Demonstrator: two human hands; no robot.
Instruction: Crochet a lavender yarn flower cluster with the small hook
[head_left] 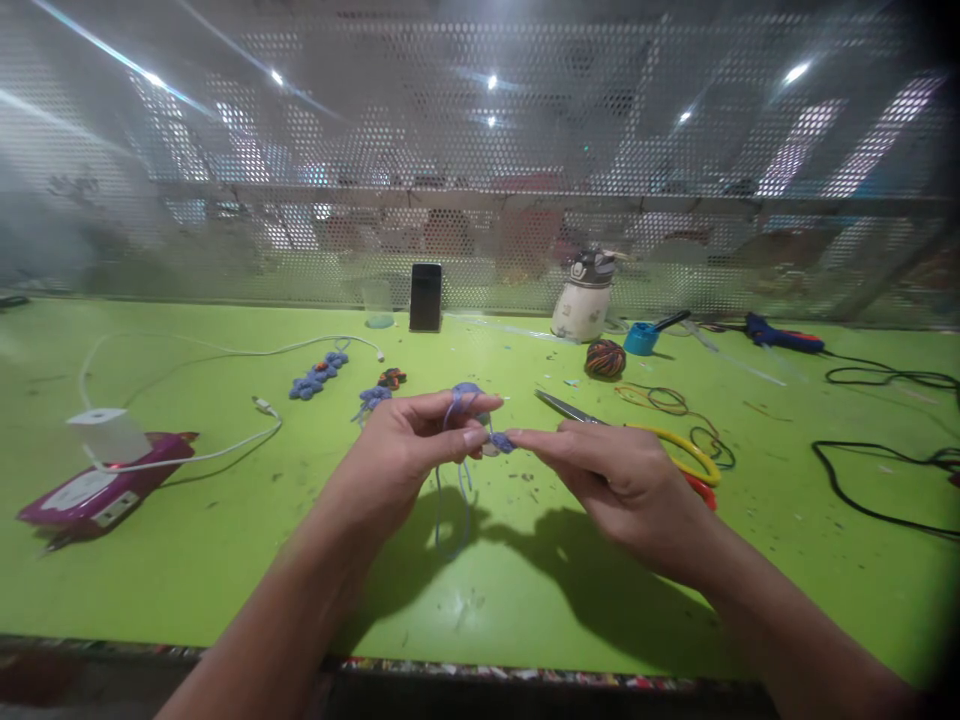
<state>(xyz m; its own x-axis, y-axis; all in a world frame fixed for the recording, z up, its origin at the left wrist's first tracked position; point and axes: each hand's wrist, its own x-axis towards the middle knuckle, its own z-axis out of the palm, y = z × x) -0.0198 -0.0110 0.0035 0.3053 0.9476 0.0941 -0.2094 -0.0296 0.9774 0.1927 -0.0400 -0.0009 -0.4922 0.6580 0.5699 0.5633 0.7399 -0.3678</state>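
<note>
Above the near middle of the table, my left hand (405, 435) pinches a small blue-purple piece of crochet (501, 441) between thumb and fingers. Blue-purple yarn (466, 388) loops over its forefinger, and loose strands hang below. My right hand (622, 475) is closed, its forefinger tip touching the right end of the piece. Whatever lies inside its curled fingers is hidden. Partly under that hand, scissors (568, 406) with a yellow and red handle lie on the table. Finished-looking blue-purple crochet pieces (319, 376) lie further left, beside a small dark orange-and-black one (391, 378).
A purple power strip (112, 490) carries a white charger (109, 436) and cable at left. Along the back stand a cup (378, 303), a phone (426, 298) and a white bottle (583, 300). A multicoloured yarn ball (604, 359), blue tape holder (641, 338) and glue gun (784, 334) are at right.
</note>
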